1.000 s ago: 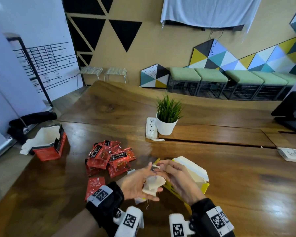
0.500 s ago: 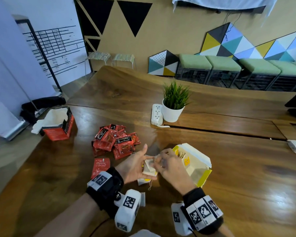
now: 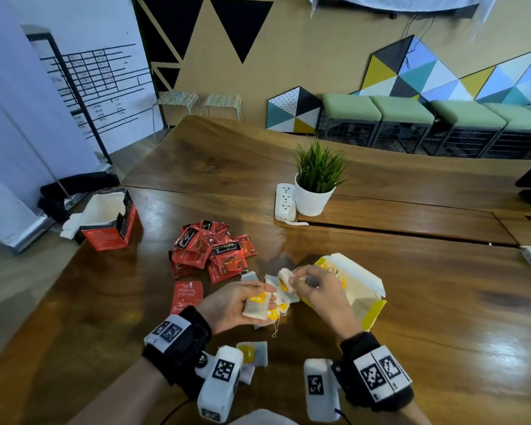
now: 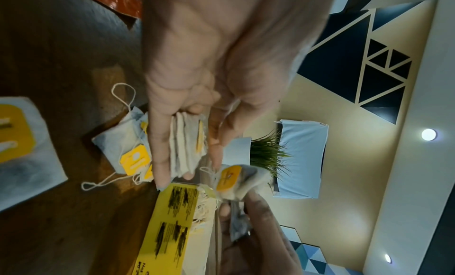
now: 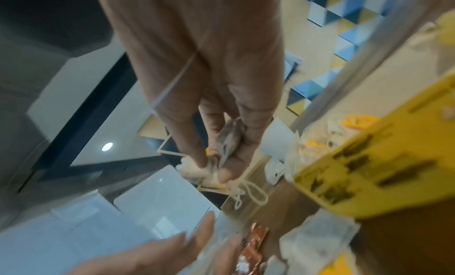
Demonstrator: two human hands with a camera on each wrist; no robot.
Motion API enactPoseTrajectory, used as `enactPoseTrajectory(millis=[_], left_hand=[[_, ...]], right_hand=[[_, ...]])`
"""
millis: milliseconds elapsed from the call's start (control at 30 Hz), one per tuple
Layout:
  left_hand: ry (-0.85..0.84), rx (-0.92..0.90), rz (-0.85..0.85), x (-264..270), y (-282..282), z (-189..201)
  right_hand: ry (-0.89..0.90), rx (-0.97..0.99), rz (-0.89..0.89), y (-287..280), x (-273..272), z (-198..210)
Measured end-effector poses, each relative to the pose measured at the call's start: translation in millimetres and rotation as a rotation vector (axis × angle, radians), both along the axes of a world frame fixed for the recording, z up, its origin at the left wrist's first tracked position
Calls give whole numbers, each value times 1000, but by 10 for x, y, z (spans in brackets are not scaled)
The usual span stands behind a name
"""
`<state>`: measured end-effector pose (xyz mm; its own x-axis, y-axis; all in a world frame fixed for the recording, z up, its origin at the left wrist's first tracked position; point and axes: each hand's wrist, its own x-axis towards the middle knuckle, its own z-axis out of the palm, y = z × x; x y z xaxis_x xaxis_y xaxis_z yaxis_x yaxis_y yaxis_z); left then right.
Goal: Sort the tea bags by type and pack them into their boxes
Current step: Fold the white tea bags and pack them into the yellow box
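A: Left hand (image 3: pixel 233 305) grips a stack of tea bags (image 4: pixel 187 143); right hand (image 3: pixel 316 286) pinches one tea bag (image 3: pixel 285 277) beside the yellow box (image 3: pixel 365 289).

B: Risk: dangling strings could snag and spill the stack.

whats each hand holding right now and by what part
Left hand grips a stack of white tea bags by its flat faces; right hand pinches one tea bag near an end.
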<state>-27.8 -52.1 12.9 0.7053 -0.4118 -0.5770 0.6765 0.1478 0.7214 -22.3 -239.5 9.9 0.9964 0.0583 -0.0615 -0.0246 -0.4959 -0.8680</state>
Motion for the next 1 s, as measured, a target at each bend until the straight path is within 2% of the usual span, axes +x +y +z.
enactPoseTrajectory(millis=[100, 167, 333, 500, 667, 767, 833, 1000], left_hand=[[-2, 4, -37, -22, -73, 11], [18, -36, -10, -14, -146, -4], [39, -77, 116, 3, -218, -92], [-78, 2, 172, -33, -129, -116], [-279, 219, 154, -51, -74, -109], [-327, 252, 93, -108, -113, -102], [-306, 230, 104, -117, -149, -118], [-59, -42, 237, -87, -170, -122]], right_hand=[[56, 284, -62, 30, -54, -10], [46, 356, -72, 32, -65, -51], [21, 272, 33, -33, -162, -130], [94, 228, 50, -31, -262, -198], [215, 421, -56, -9, -265, -262], [214, 418, -18, 43, -246, -213], [206, 394, 1, 83, -228, -179], [206, 307, -30, 126, -160, -167]])
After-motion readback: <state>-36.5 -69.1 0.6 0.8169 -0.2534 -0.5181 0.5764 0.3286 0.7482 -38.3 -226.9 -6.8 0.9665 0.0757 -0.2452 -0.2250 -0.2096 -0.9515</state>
